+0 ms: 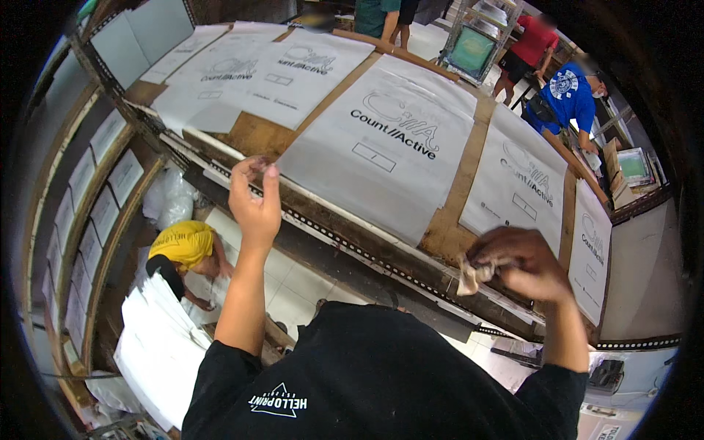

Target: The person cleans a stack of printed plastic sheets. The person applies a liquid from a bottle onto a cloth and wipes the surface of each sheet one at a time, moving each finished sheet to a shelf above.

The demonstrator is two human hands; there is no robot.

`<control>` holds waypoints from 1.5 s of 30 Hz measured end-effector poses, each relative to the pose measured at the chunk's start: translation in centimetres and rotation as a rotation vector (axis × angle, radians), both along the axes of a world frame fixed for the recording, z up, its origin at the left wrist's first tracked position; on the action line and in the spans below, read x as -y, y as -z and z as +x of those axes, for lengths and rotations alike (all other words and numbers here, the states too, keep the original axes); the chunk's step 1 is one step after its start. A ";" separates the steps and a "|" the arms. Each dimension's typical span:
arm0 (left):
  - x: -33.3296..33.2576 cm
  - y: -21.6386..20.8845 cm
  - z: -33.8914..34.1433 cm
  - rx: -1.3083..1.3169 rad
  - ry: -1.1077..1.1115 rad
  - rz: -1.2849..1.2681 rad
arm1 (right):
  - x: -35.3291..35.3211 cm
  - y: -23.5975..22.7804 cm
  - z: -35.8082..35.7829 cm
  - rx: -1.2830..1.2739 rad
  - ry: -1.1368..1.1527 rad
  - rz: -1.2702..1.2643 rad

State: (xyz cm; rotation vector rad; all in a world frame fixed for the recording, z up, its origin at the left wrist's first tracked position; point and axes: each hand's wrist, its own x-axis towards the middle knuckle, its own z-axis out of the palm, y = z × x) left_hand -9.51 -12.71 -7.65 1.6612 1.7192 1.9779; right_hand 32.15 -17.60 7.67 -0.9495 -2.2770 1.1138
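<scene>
My left hand is raised at the table's near edge, by the lower left corner of a large white printed sheet. Its thumb and fingers are apart with nothing between them, and the fingertips have dark smudges. On the other side, my right hand is closed around a crumpled beige cloth. That hand is slightly blurred and dark-stained, close to the near end of another printed sheet. Both sheets lie flat, with black lettering and outlined drawings.
More printed sheets lie along the brown table. Below left, a person in a yellow shirt bends beside a white stack. Curved racks hold sheets. A person in blue works at the far right, near a framed screen.
</scene>
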 end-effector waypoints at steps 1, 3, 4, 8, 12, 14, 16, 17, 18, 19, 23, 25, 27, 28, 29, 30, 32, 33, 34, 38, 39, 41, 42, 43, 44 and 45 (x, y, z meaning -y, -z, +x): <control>-0.4 -1.9 0.4 0.014 -0.006 0.014 | 1.6 0.7 1.0 -0.051 0.090 -0.030; -1.7 -4.8 0.3 -0.252 0.013 -0.002 | 5.0 1.4 2.0 -0.054 0.265 -0.114; -2.6 -6.5 0.3 -0.388 0.018 -0.009 | 6.8 1.7 2.1 -0.099 0.379 -0.216; -10.9 -10.1 4.3 -0.420 0.438 -0.232 | 9.4 3.9 1.7 -0.305 0.362 -0.029; -22.5 -8.6 5.9 -0.822 0.407 -0.409 | 10.4 4.4 0.3 -0.328 0.362 0.009; -27.2 -6.7 7.4 -0.884 0.331 -0.362 | 11.2 4.7 0.1 -0.348 0.386 0.036; -30.1 -5.7 9.6 -0.964 0.511 -0.140 | 12.5 5.2 0.6 -0.326 0.449 0.099; -30.6 -6.2 10.8 -1.001 0.601 -0.032 | 13.2 5.2 0.7 -0.346 0.495 0.097; -31.1 -6.7 11.8 -1.087 0.605 -0.115 | 13.6 5.1 0.8 -0.368 0.534 0.094; -30.9 -7.0 12.6 -1.170 0.607 -0.208 | 14.1 5.3 0.9 -0.374 0.568 0.120; -32.4 -8.0 13.8 -1.347 0.585 -0.402 | 15.8 5.9 1.6 -0.348 0.715 0.169; -32.2 -8.6 13.9 -1.328 0.589 -0.410 | 16.0 6.1 1.8 -0.401 0.749 0.179; -31.7 -8.9 13.6 -1.266 0.562 -0.346 | 16.2 6.2 1.4 -0.445 0.794 0.169; -31.8 -9.0 12.3 -1.192 0.527 -0.264 | 16.2 6.1 1.4 -0.436 0.790 0.176; -32.1 -9.1 10.5 -1.121 0.491 -0.182 | 16.1 6.0 1.3 -0.431 0.788 0.183; -32.4 -9.2 8.5 -1.051 0.452 -0.101 | 15.9 5.8 1.2 -0.426 0.783 0.189; -30.3 -12.9 5.4 -0.996 0.304 -0.082 | 15.5 5.7 1.1 -0.418 0.781 0.194; -31.0 -13.7 3.1 -0.988 0.237 -0.114 | 15.2 5.7 1.0 -0.412 0.780 0.198; -31.4 -15.0 -0.5 -0.979 0.151 -0.152 | 14.8 5.8 0.8 -0.411 0.760 0.201; -30.8 -17.9 -10.1 -1.061 -0.070 -0.195 | 12.5 6.3 -0.4 -0.407 0.673 0.206; -29.8 -18.7 -10.8 -0.902 -0.072 -0.316 | 12.0 6.3 -0.9 -0.410 0.654 0.217; -27.8 -19.7 -13.7 -0.720 -0.100 -0.442 | 11.0 6.3 -1.7 -0.370 0.613 0.218; -27.5 -19.8 -15.5 -0.702 -0.115 -0.453 | 10.6 6.2 -2.1 -0.350 0.596 0.221; -27.2 -19.6 -17.3 -0.684 -0.128 -0.467 | 10.2 6.2 -2.6 -0.365 0.586 0.205; -26.9 -19.3 -19.0 -0.708 -0.155 -0.467 | 9.9 6.3 -3.0 -0.356 0.577 0.204; -26.7 -19.0 -20.6 -0.733 -0.178 -0.465 | 9.7 6.3 -3.5 -0.346 0.572 0.203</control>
